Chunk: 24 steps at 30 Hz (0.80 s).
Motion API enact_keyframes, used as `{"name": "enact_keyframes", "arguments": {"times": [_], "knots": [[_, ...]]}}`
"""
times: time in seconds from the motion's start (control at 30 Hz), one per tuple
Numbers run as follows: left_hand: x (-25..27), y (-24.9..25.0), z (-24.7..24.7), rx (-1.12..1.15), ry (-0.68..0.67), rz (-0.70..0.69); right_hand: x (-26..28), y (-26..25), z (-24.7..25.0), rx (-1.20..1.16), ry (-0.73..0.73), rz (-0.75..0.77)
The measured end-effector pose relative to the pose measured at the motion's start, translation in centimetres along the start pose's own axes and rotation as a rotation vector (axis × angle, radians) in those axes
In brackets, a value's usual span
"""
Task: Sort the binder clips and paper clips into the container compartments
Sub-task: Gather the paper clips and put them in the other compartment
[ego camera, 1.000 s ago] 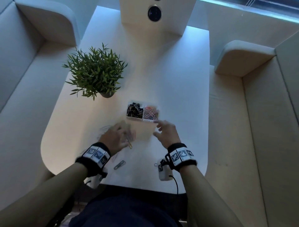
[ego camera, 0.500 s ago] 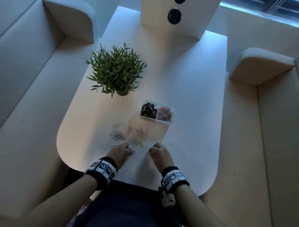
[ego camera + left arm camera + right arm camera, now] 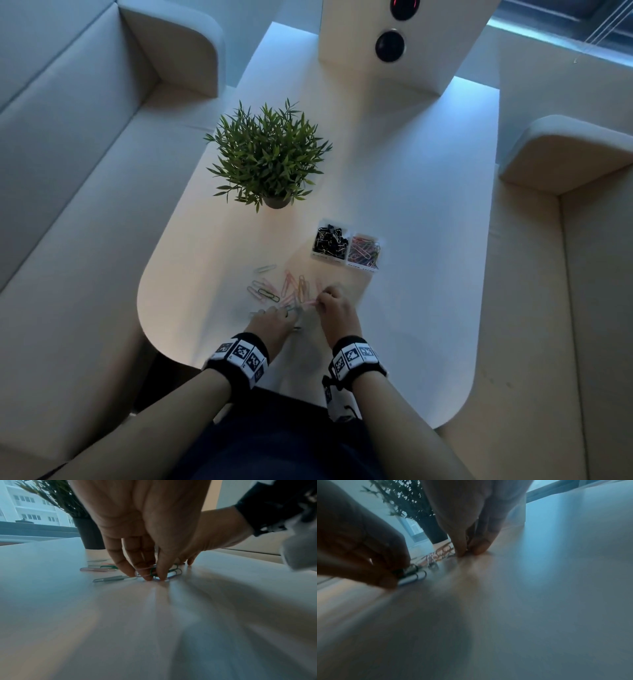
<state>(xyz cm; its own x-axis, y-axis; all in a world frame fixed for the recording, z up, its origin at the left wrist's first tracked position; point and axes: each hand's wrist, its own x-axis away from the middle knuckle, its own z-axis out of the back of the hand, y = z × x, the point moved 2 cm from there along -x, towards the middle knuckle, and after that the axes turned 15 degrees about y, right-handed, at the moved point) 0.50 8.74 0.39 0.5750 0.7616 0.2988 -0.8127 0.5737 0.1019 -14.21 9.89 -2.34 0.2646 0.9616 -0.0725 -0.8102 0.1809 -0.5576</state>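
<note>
A small clear container (image 3: pixel 346 263) stands on the white table (image 3: pixel 421 192). Its left compartment holds black binder clips (image 3: pixel 329 240), its right one coloured paper clips (image 3: pixel 365 251). Several loose coloured paper clips (image 3: pixel 286 291) lie in front of it. My left hand (image 3: pixel 291 313) is at the pile's near edge, its thumb and fingertips (image 3: pixel 161 574) pinching a small bunch of clips (image 3: pixel 173 572) against the table. My right hand (image 3: pixel 322 301) is beside it, and its thumb and forefinger (image 3: pixel 459 550) pinch a clip at the tabletop. That clip is mostly hidden.
A potted green plant (image 3: pixel 270 154) stands behind and left of the pile. A white post (image 3: pixel 404 61) with a black round part rises at the table's far end. Pale sofas (image 3: pixel 68 171) flank the table on both sides.
Both hands drew back from beside the container toward the table's near edge, then came down on the near side of the loose clips and closed on them. The head view shifted.
</note>
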Motion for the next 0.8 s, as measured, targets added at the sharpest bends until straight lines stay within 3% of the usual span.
{"name": "enact_keyframes", "arguments": {"times": [0.17, 0.4, 0.53, 0.6, 0.7, 0.8], "knots": [[-0.3, -0.7, 0.3, 0.264, 0.117, 0.028, 1.2, 1.1, 0.7, 0.083, 0.001, 0.043], [-2.5, -0.6, 2.7, 0.616, 0.341, 0.078, 0.8, 2.5, 4.6, -0.057, 0.227, -0.049], [-4.5, 0.4, 5.0, 0.674, 0.422, 0.084, -3.2, 3.2, 8.3, -0.086, 0.415, -0.151], [-6.0, 1.1, 6.0, 0.669, 0.446, 0.097, -5.9, 3.6, 9.1, -0.013, 0.399, -0.164], [-8.7, 2.2, 7.3, 0.659, 0.441, 0.105, -8.8, 3.4, 8.8, 0.152, 0.243, -0.172], [-11.4, 3.5, 9.0, 0.632, 0.421, 0.124, -9.7, 2.7, 8.3, 0.162, 0.162, -0.120]]}}
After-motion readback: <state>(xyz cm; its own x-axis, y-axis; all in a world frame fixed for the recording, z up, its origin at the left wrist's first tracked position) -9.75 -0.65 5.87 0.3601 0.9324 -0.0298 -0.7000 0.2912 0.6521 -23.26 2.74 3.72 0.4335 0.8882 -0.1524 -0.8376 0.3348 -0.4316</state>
